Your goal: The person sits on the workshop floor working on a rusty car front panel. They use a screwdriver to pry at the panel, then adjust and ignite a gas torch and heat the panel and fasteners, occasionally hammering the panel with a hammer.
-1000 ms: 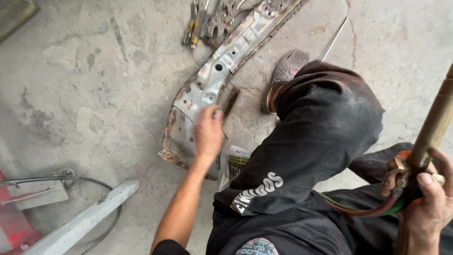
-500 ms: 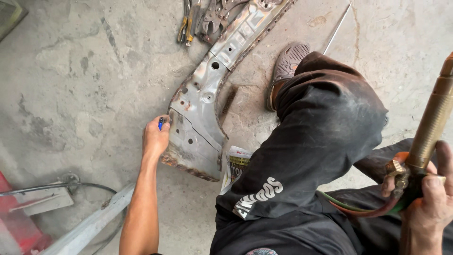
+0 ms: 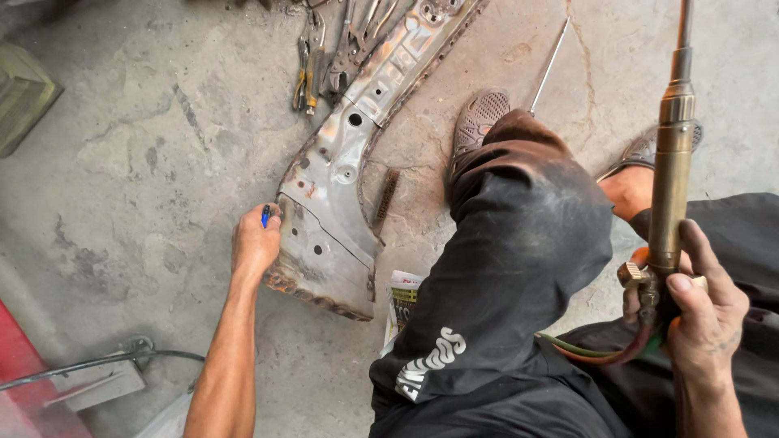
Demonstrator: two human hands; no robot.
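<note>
Torch (image 3: 672, 174) was gripped in right hand (image 3: 704, 312); left hand (image 3: 256, 243) closed on small blue item (image 3: 265, 216) beside metal panel (image 3: 341, 186). Risk: hoses (image 3: 596, 353) against trouser leg could snag.
</note>
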